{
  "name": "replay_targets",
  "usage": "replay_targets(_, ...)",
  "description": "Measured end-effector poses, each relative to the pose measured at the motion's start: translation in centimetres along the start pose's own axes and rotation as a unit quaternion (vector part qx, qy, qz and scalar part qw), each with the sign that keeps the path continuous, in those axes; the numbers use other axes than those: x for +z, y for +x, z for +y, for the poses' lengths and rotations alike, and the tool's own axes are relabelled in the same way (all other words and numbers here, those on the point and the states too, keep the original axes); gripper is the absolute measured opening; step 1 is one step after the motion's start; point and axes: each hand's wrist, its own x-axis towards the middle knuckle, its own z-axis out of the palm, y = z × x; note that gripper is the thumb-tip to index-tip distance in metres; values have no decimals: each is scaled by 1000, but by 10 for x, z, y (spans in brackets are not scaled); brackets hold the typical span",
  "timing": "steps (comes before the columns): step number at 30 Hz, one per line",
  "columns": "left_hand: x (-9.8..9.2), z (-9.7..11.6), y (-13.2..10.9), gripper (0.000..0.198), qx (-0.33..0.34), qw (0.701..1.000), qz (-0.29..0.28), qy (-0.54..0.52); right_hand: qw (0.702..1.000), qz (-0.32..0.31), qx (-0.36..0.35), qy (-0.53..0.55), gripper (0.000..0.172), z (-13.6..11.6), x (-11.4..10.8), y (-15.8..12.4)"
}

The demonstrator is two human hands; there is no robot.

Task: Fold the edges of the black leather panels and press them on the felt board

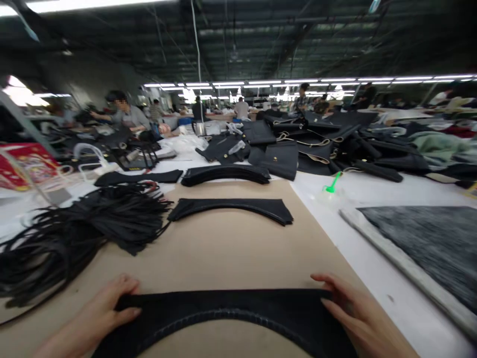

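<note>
A black, arch-shaped leather piece point(231, 301) with a pleated inner curve lies close to me on the beige board point(231, 253). My left hand point(106, 306) grips its left end, thumb on the top face and fingers at the far edge. At the right end, my right hand point(352, 308) has its thumb on the piece and its index finger stretched past the far edge. Farther up the board lies a stack of similar black curved pieces point(231, 204). Behind it sits another such stack point(225, 174).
Left of the board is a heap of black straps point(122, 214). A green-nozzled bottle point(331, 186) stands on the white table, near a dark grey slab point(428, 238) at right. Black leather bags point(276, 154) are piled behind. Several people work in the background.
</note>
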Motion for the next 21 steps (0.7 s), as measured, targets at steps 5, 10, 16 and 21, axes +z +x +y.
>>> replay_targets(5,-23,39,42,25,8,991,36,-129,992,30,-44,111,57,2,-11,62)
replay_targets(10,-44,62,123,39,6,961,156,-228,990,101,-76,68,50,-34,-23,146)
replay_targets(16,-49,73,217,37,-2,963,173,-208,985,154,-61,-46,41,-49,-17,236)
replay_targets(21,-38,63,241,31,-19,966,246,-82,985,137,-68,-84,45,-42,-3,267)
